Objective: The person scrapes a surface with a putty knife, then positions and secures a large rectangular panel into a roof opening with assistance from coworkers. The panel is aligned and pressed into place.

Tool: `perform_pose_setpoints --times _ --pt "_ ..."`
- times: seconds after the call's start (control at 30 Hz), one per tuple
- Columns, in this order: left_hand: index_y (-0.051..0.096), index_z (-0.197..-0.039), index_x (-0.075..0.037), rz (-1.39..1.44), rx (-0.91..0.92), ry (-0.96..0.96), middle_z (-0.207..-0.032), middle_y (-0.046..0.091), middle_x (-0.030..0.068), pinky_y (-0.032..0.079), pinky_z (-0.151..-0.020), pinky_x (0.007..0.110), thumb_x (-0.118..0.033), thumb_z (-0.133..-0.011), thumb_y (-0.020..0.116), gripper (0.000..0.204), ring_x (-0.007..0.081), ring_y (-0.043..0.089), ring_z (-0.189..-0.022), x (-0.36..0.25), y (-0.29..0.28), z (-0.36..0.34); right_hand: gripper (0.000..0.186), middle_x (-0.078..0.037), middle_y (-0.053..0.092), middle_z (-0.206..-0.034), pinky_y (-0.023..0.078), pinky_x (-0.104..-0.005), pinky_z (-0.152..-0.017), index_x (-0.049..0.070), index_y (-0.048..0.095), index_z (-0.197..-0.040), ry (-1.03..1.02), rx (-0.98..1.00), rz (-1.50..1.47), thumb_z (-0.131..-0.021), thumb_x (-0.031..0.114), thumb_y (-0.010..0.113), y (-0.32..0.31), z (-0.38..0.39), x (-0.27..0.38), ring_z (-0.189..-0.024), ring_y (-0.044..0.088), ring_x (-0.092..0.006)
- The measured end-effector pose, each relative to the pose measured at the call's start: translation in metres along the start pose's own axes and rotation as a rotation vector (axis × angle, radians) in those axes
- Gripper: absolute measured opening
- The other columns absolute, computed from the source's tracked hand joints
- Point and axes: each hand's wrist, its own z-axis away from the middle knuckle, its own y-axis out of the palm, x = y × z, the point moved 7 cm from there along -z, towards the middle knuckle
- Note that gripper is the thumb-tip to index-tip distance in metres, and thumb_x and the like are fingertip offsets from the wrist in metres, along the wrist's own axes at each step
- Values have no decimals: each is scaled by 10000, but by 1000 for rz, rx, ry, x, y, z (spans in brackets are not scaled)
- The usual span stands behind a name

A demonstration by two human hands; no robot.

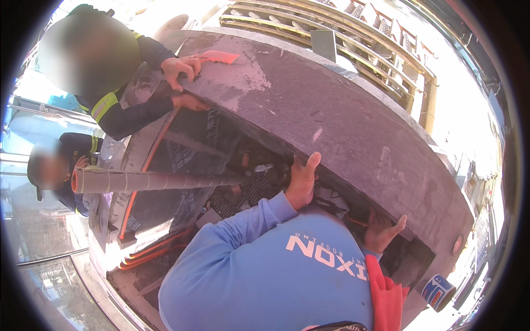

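A large dark grey-purple panel spans the view from upper left to lower right, a gap beneath its near edge. My left hand grips this edge near the middle, thumb up, its fingers partly hidden below. Farther right, my right hand holds the same edge with its thumb raised and its fingers mostly out of sight underneath. At the panel's far left end, a co-worker's hands are on its edge. Beside them a flat red piece lies on top.
A long grey roll slants into the gap from the left, near a second person. Orange cables run at lower left. Loose debris and a black grid mat show below. A blue-white cylinder stands lower right; wooden slats lie behind.
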Motion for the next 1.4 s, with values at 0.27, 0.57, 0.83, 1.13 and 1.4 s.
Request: perform_pose_setpoints --times 0.27,0.57,0.83,1.13,1.4 --pt "446 -1393 -101 12 -24 -8 -1194 519 21 476 -789 326 -537 -871 812 773 130 528 -1019 7 -4 -3 969 -156 523 -1482 398 -448 -1094 8 449 -1522 7 -31 38 -929 773 512 -1 0 -1 -1289 519 -331" --pt "428 -1414 -105 24 -29 9 -1197 518 29 485 -785 322 -506 -886 806 763 128 535 -1016 0 3 2 979 -172 515 -1491 387 -444 -1110 19 424 -1545 48 2 75 -933 780 483 -8 -5 -2 -1308 512 -340" --pt "416 -1489 -150 -67 -27 -33 -1362 497 19 414 -965 407 -635 -859 756 864 197 509 -1191 2 -1 3 1047 -215 498 -1450 407 -457 -1152 -80 427 -1488 -11 55 10 -890 763 594 12 6 3 -1318 502 -373" --pt "478 -1442 -146 -51 44 0 -1371 539 27 404 -960 414 -661 -889 712 792 198 536 -1186 10 -5 -7 933 -205 455 -1531 382 -496 -1141 14 381 -1557 24 -29 -50 -956 714 520 -6 -5 -5 -1367 466 -364" --pt "476 -1445 -115 -33 37 -36 -1392 517 35 385 -990 425 -661 -891 704 811 216 513 -1221 11 -7 -8 1130 -275 375 -1565 370 -498 -1173 -104 290 -1555 -27 -35 44 -892 764 576 4 2 1 -1409 428 -410"
